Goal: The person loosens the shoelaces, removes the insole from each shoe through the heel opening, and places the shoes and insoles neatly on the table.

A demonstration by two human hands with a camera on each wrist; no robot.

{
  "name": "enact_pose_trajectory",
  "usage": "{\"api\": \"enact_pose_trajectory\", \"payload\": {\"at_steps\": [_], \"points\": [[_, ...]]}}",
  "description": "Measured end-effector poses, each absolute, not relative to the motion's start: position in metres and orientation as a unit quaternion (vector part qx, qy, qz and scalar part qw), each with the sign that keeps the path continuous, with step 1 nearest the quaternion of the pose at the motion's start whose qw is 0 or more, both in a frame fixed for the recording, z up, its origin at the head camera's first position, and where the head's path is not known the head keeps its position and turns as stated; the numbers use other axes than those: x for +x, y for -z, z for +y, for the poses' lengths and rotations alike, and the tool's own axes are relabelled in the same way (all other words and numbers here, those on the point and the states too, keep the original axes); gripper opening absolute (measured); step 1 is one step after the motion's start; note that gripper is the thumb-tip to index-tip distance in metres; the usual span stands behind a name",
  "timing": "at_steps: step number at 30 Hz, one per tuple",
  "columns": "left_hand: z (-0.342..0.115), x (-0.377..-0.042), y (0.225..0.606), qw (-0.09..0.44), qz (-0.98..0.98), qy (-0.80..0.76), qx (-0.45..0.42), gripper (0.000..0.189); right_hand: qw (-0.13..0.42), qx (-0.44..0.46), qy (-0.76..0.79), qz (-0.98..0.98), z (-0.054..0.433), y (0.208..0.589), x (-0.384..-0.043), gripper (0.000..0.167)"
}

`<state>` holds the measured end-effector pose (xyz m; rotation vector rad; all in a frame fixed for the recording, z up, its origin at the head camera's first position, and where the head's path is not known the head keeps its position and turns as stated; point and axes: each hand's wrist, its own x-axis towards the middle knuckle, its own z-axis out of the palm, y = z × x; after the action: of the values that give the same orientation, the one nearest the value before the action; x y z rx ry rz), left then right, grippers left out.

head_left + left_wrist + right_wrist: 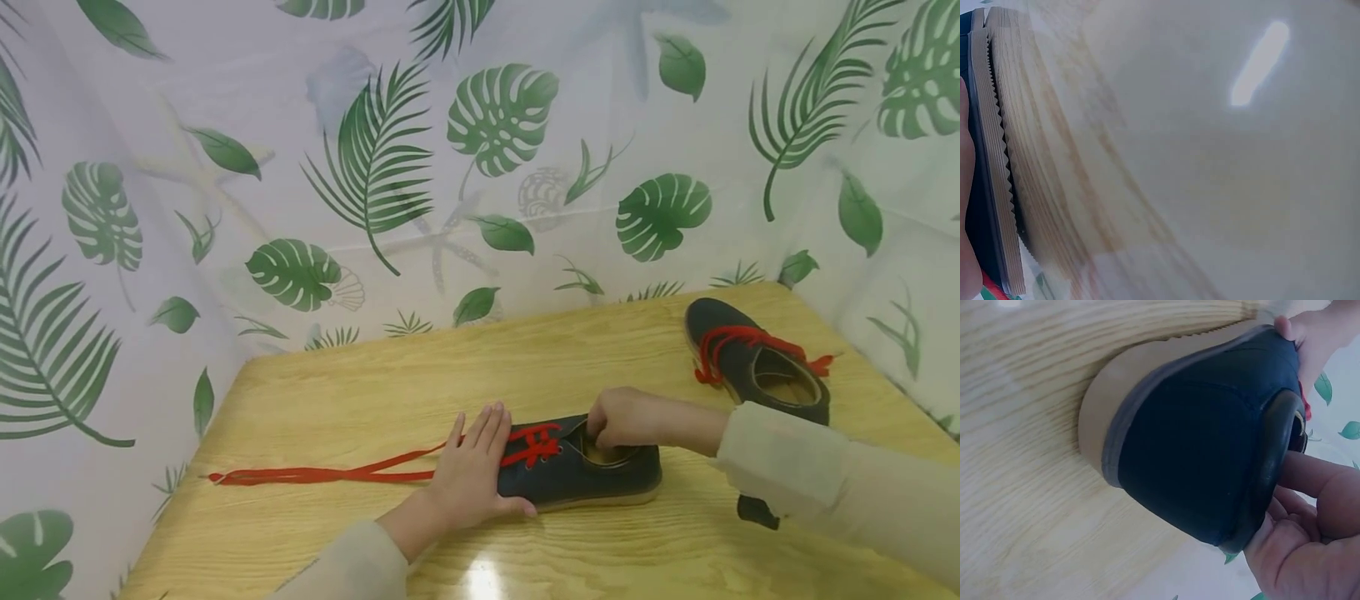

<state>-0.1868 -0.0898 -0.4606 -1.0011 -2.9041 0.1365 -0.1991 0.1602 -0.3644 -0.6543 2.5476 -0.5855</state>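
A leaf-printed cloth (pixel 420 292) hung beyond the navy shoe, rising behind and on either side of it. Under that shoe spread the wooden table (pixel 360 387). The navy shoe (pixel 555 487) itself lay on the table, sole down, its toe under the left hand and its heel toward the right sleeve (pixel 795 462). A second shoe (pixel 738 368) stood past the navy shoe's heel, farther from the person. The left hand (pixel 472 467) lay flat across the navy shoe's toe, fingers straight and thumb apart. The right hand (pixel 630 417) pinched the far rim of its opening, a finger inside. Red laces (pixel 322 476) stretched out beyond its toe, strands crossing. Beyond its heel, a small dark thing (pixel 757 510) showed beneath the right sleeve, too hidden to identify.
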Motion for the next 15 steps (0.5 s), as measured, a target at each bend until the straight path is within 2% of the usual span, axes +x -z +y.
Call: {"api": "enact_pose_trajectory", "payload": {"at_steps": [12,15], "points": [[-0.0908,-0.186,0.4609,0.033,-0.943,-0.026,-0.329,0.118,0.165,-0.257,0.194,0.932,0.159,0.3701,-0.1946,0.013],[-0.0905,-0.1857,0.4603,0.032,-0.944,-0.026,-0.328,0.118,0.168,-0.262,0.193,0.93,0.1581,0.3718,-0.1927,0.018]]}}
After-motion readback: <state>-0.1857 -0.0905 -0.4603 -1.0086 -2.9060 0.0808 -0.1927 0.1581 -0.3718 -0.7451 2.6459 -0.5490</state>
